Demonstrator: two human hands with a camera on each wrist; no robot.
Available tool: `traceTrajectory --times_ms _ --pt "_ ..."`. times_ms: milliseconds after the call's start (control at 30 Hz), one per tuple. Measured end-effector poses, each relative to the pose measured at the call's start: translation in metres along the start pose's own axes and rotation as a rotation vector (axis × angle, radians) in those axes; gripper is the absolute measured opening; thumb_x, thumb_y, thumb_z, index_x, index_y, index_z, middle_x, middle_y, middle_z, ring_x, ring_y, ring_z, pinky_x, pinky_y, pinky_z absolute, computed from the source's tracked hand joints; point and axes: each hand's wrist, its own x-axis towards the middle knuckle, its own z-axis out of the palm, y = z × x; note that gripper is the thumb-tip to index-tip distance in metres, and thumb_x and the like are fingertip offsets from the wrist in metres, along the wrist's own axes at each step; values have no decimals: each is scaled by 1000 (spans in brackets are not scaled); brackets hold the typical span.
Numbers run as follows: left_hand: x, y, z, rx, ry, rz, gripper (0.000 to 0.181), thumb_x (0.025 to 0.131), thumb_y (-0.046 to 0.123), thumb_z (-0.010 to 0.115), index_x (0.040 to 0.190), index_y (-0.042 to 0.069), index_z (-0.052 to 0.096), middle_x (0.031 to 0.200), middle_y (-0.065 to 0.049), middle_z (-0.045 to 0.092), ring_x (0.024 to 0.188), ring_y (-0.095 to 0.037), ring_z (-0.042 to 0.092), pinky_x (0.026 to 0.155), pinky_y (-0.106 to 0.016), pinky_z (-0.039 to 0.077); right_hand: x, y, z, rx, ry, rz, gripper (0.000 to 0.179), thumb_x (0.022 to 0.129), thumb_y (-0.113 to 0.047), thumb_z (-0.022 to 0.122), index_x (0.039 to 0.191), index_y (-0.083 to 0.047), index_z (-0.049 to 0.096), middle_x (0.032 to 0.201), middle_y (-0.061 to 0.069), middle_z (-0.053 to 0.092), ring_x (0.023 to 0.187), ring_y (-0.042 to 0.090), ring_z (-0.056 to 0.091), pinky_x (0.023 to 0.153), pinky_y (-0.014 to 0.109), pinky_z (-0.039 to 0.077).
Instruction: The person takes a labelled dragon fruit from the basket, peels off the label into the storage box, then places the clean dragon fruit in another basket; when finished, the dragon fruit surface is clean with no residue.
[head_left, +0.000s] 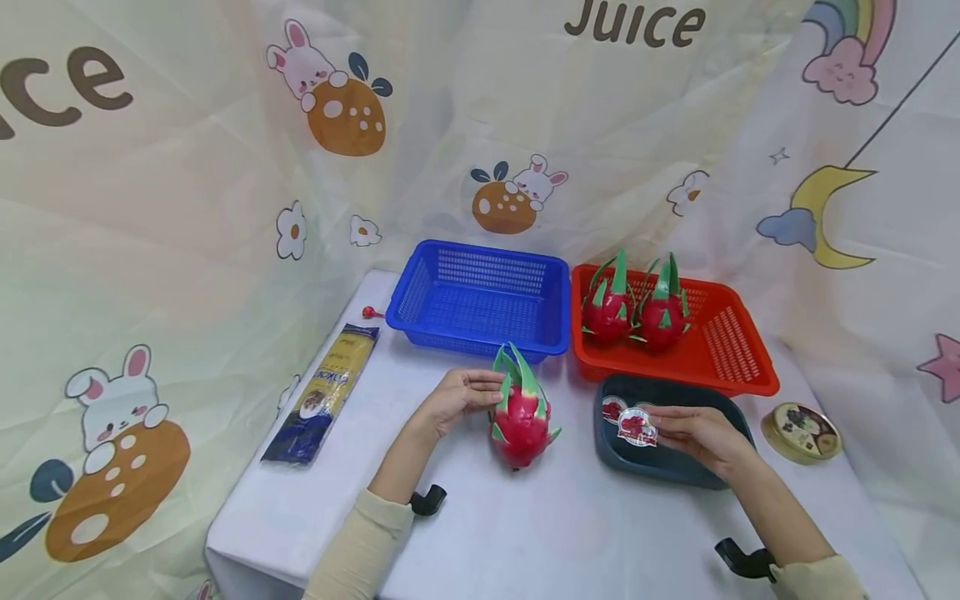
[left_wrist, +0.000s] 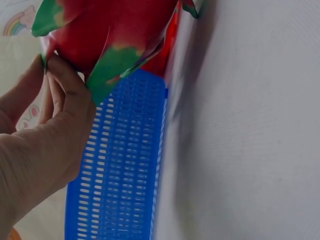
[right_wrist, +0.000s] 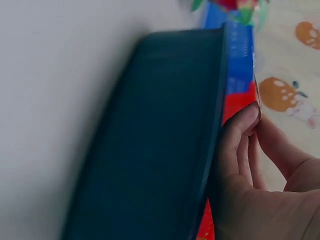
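My left hand (head_left: 457, 402) pinches a red dragon fruit (head_left: 521, 429) with green scales by its leafy top, above the white table. In the left wrist view, the thumb and fingers of the left hand (left_wrist: 52, 125) close on the edge of the dragon fruit (left_wrist: 115, 35). Over a dark teal tray (head_left: 667, 471), my right hand (head_left: 701, 435) pinches a round sticker (head_left: 636, 427) with a red fruit print. A similar round sticker (head_left: 612, 407) lies in the tray at its left end. In the right wrist view the held sticker (right_wrist: 256, 87) shows nearly edge-on.
Behind are a blue basket (head_left: 483, 312) and a red basket (head_left: 720, 333) holding two dragon fruits (head_left: 663, 321). A round tin (head_left: 802, 432) stands right of the tray. At left lie a yellow and blue packet (head_left: 322, 396) and a small red-headed item (head_left: 369, 312). Printed cloth (head_left: 427, 192) hangs behind.
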Motion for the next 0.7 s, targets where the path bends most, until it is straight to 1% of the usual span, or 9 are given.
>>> traceTrajectory --times_ms 100,233,333,433,533,700 --pt "1 0 0 -6 -10 0 41 90 -4 75 130 -9 67 102 -6 78 94 -14 74 87 -29 61 1 6 -6 -59 42 24 29 103 -12 67 129 -2 73 113 -3 77 98 15 75 88 32 61" --pt "0 0 0 -3 -8 1 42 90 -5 74 131 -10 66 101 -5 78 93 -13 73 85 -27 61 3 16 -8 -151 90 46 36 102 -12 68 134 5 67 113 3 77 96 17 76 86 33 62" --pt "0 0 -1 0 -4 4 42 90 -4 75 131 -10 66 101 -5 78 93 -12 73 85 -27 61 5 22 -6 -207 136 58 38 102 -12 67 135 7 64 113 7 77 94 19 76 84 33 63" --pt "0 -1 -2 -7 -6 4 42 90 -4 75 131 -10 66 100 -5 78 93 -12 74 86 -27 61 6 26 -4 -261 180 64 35 103 -10 65 133 7 66 110 11 77 92 22 77 81 34 63" --pt "0 -3 -2 -11 -12 8 42 90 -3 76 130 -9 66 100 -5 78 92 -12 73 85 -27 61 7 29 -2 -299 174 49 32 105 -7 59 131 10 66 110 17 76 93 28 77 80 38 64" --pt "1 -3 -1 -2 -12 10 42 90 -3 76 130 -9 67 102 -5 77 93 -12 73 86 -27 61 7 27 -2 -274 155 35 32 110 -3 43 127 15 63 110 25 75 95 35 77 82 43 63"
